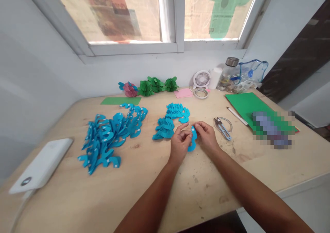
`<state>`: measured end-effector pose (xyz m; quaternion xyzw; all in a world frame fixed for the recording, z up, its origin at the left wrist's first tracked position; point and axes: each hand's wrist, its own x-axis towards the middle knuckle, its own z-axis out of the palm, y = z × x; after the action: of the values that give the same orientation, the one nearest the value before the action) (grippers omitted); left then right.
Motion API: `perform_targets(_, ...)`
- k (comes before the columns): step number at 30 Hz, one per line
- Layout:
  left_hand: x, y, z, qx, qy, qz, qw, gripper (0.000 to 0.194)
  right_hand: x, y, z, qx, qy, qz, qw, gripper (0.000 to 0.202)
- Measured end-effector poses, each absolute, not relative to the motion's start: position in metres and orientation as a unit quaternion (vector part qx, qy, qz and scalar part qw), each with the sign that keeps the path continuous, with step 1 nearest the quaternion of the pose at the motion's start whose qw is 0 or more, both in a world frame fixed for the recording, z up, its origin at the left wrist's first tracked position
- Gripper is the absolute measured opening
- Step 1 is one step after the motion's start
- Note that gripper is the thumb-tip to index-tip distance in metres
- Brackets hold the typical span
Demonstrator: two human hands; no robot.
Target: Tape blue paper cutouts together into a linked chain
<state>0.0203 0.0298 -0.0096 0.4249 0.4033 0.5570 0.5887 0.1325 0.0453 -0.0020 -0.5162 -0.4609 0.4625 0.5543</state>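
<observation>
Between my two hands is a curved blue paper cutout (191,146) with a small white patch near its top. My left hand (180,141) pinches its left edge. The fingers of my right hand (206,135) close on its upper right end. Just beyond my left hand lie a fanned stack of blue cutouts (165,128) and a second stack (177,110) behind it. A large loose heap of similar blue cutouts (110,133), many with white patches, spreads over the table to the left.
Thread snips (223,129) and a wire ring lie right of my hands, near a white pencil (237,116) and green sheets (247,104). A white power bank (42,166) sits far left. Along the wall stand green paper pieces (156,85), a small fan (201,79) and a glass bottle (228,74).
</observation>
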Motion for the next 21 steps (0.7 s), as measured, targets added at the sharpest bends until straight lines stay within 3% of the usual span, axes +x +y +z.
perform_targets(8, 0.0205, 0.0302, -0.0103, 0.427, 0.394, 0.545, 0.604, 0.044, 0.1332, 0.0467, -0.0036, -0.470, -0.380, 0.555, 0.571, 0.015)
perform_targets(21, 0.0209, 0.0320, -0.0117, 0.440, 0.396, 0.553, 0.587, 0.039, 0.1315, 0.0458, -0.0041, -0.451, -0.372, 0.593, 0.554, 0.023)
